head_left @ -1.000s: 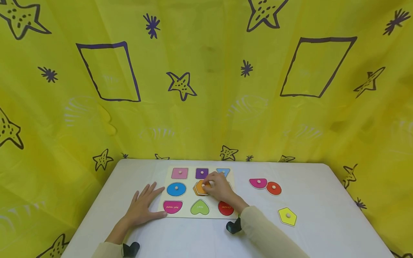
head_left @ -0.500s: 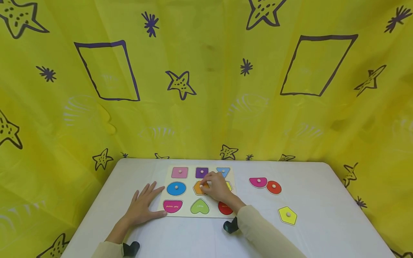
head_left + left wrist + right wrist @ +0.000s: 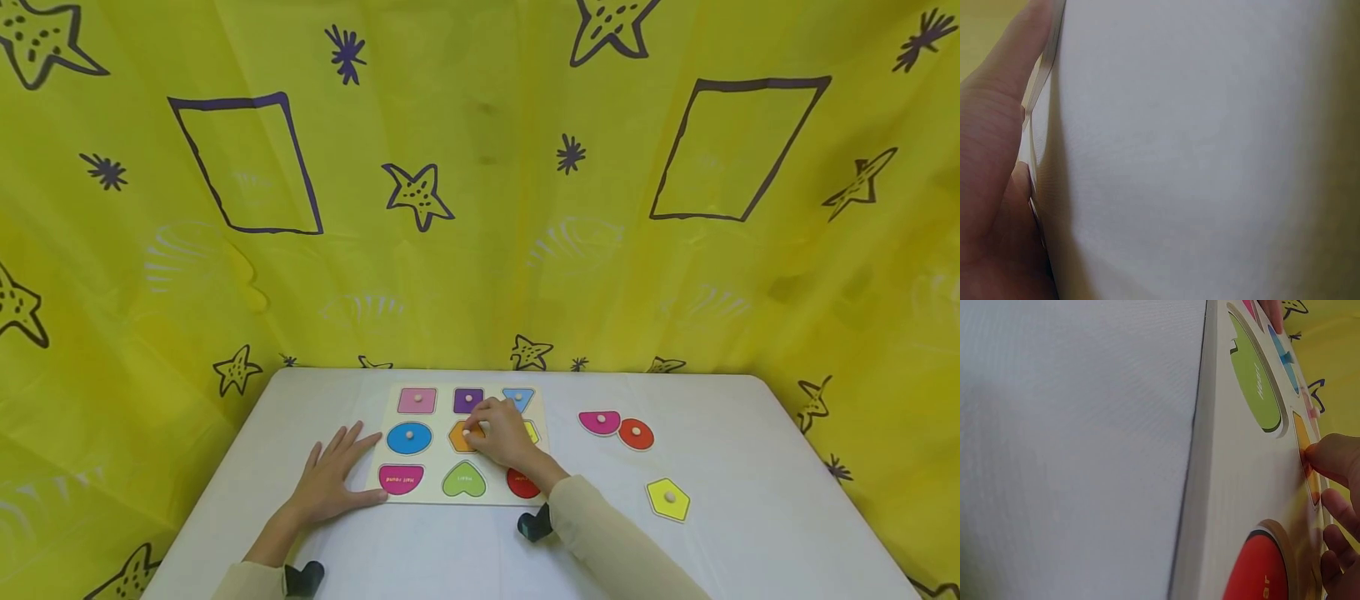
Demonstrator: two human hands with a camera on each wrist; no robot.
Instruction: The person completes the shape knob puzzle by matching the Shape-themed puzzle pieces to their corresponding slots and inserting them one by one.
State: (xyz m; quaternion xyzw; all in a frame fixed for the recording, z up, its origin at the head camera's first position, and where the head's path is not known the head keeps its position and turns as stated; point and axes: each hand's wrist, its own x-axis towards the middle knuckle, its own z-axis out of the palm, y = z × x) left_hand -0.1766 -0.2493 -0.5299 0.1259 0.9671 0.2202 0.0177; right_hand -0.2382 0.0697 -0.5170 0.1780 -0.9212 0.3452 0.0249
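Note:
A white shape-puzzle board [image 3: 435, 463] lies on the table. My right hand [image 3: 506, 435] is over its middle, pinching the knob of the orange hexagon piece [image 3: 456, 438], which lies in the board's centre recess. In the right wrist view, thumb and fingertip meet at the knob on the orange hexagon [image 3: 1300, 434], which looks level with the board. Fingers spread, my left hand [image 3: 333, 479] touches the board's left edge. Pink rectangle [image 3: 408, 402], purple square [image 3: 461, 405], light blue triangle [image 3: 512, 394] and blue oval [image 3: 401, 444] pieces sit in their recesses.
Right of the board lie a magenta half-round piece [image 3: 592, 423], a red round piece [image 3: 643, 439] touching it, and a yellow pentagon piece [image 3: 660, 507]. The front row of recesses shows printed magenta, green heart [image 3: 463, 485] and red. A yellow curtain [image 3: 480, 275] hangs behind the table.
The orange hexagon, slightly offset over its recess a second ago, now lies in it. My right hand shifted a little with it. My left hand stayed at the board's edge.

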